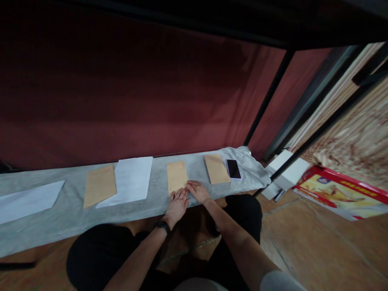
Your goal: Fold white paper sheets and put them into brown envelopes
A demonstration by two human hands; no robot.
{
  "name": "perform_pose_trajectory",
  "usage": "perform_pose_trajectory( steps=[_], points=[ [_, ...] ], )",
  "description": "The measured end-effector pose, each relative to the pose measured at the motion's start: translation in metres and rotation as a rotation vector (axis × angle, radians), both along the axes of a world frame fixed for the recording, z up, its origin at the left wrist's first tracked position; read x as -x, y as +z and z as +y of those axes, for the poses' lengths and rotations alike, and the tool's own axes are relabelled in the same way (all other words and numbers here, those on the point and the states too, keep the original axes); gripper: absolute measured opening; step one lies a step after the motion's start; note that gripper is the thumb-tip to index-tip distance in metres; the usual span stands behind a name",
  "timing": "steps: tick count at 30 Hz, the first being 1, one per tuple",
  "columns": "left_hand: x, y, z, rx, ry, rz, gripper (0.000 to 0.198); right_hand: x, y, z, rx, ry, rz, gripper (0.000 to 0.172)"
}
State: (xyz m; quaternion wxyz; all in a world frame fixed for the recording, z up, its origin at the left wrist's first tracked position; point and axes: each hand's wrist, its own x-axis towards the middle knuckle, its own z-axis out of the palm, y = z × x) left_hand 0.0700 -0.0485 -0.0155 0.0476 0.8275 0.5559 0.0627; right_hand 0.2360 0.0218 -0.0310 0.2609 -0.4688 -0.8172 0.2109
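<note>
A tan paper envelope [177, 174] lies flat on a grey cloth-covered bench [162, 169] in front of me. My left hand [178, 205] rests palm down at its lower edge, fingers stretched over the paper. Beside it, my right hand [198, 191] reaches in from the right with its extended fingertips at the envelope's lower right corner, close to the left fingers. Neither hand lifts the paper. Another tan envelope [217, 169] lies to the right, and a third tan envelope [100, 186] overlaps a white sheet [133, 180] on the left.
A phone [233, 169] lies at the bench's right end. Another white sheet [30, 200] is far left. Black metal posts [269, 97] rise at the right. A red-and-yellow box [344, 192] and white boxes [289, 167] stand on the tiled floor. A dark red panel [136, 101] is behind.
</note>
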Motion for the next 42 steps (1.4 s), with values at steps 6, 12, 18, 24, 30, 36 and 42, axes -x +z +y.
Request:
perform_pose_trajectory(
  steps=[6,12,18,24,30,36,42],
  points=[
    [-0.002,-0.005,0.001,-0.039,-0.014,0.017,0.054,0.003,0.007,0.0,-0.018,-0.021,-0.005,0.029],
    [-0.003,-0.011,0.002,-0.051,-0.014,0.019,0.054,0.004,0.01,0.001,-0.024,-0.024,-0.004,0.028],
    [-0.004,-0.007,0.003,-0.003,0.001,0.039,0.051,0.004,0.007,0.001,-0.023,-0.032,-0.01,0.028],
    [-0.005,0.002,0.009,0.012,0.013,0.049,0.05,0.002,-0.007,0.001,-0.024,-0.073,0.014,0.034],
    [-0.011,0.014,0.027,-0.063,-0.015,0.207,0.053,0.003,-0.018,-0.001,-0.06,-0.24,0.054,0.041],
    [-0.02,0.016,0.039,-0.079,-0.011,0.259,0.048,0.003,-0.018,-0.002,-0.114,-0.26,0.135,0.041],
    [-0.035,0.023,0.041,-0.09,0.063,0.182,0.038,0.005,-0.018,-0.001,-0.111,-0.284,0.129,0.037]
  ],
)
